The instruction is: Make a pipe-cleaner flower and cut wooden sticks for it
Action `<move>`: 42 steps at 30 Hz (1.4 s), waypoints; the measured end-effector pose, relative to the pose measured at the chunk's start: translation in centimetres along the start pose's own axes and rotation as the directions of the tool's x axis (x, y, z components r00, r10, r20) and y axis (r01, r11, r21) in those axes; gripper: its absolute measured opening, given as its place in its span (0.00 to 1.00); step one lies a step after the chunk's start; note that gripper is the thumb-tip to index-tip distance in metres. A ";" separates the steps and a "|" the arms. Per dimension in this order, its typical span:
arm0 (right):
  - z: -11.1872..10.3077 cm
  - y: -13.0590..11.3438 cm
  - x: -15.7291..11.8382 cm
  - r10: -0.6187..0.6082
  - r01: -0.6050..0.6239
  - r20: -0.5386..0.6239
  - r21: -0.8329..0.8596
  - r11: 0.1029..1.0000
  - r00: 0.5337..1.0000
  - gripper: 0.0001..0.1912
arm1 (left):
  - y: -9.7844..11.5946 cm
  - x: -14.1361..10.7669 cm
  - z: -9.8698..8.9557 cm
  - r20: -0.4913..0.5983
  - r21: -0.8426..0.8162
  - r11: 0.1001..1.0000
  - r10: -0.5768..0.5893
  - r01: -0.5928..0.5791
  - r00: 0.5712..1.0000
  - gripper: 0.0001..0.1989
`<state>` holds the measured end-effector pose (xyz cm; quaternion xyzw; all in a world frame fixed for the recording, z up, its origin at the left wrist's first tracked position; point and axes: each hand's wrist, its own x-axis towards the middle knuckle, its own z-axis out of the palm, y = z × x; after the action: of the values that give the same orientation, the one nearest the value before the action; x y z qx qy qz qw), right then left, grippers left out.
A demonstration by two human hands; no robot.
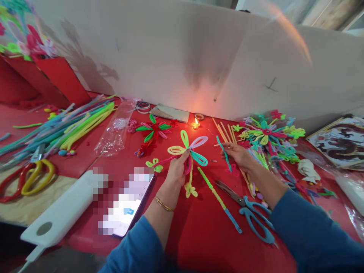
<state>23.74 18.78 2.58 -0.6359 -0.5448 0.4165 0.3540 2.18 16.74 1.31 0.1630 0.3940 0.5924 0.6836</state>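
My left hand [178, 167] pinches the centre of a pipe-cleaner flower [200, 141] with looped green, purple, teal and yellow petals. Small yellow and green blossoms hang from it on wrapped stems. Between the fingers of my right hand [236, 154] is a teal pipe-cleaner stem [224, 153], apart from the flower; a pink loop shows near its lower end. On the red table below lies a green, yellow and blue wrapped stick [217, 195]. Blue-handled scissors [254, 216] rest open beside it, under my right forearm.
A small flame [195, 123] burns behind the flower, near the wall. Loose pipe cleaners [82, 121] and red-and-yellow-handled scissors [36, 174] lie left. A lit phone [131, 206] and a white power bank [64, 210] sit in front. Finished flowers [267, 132] are heaped at right.
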 end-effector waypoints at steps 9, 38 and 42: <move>1.4 1.4 1.2 -0.254 0.268 0.105 -0.557 0.786 0.962 0.09 | -0.6 0.4 -0.4 -0.012 0.025 0.999 -0.029 0.029 1.000 0.12; 6.4 -1.9 16.4 -0.344 0.120 -0.187 -0.701 0.703 0.920 0.15 | -0.9 0.7 -0.6 -0.089 0.141 0.989 -0.023 0.035 0.996 0.08; 6.9 -1.8 17.4 -0.346 0.114 -0.165 -0.742 0.660 0.924 0.15 | -0.8 0.6 -0.5 -0.098 0.131 0.991 -0.022 0.035 0.995 0.07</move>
<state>17.75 36.24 -1.06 -0.7023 -0.6821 0.0219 0.2028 2.34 16.99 0.21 0.1737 0.4671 0.5623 0.6599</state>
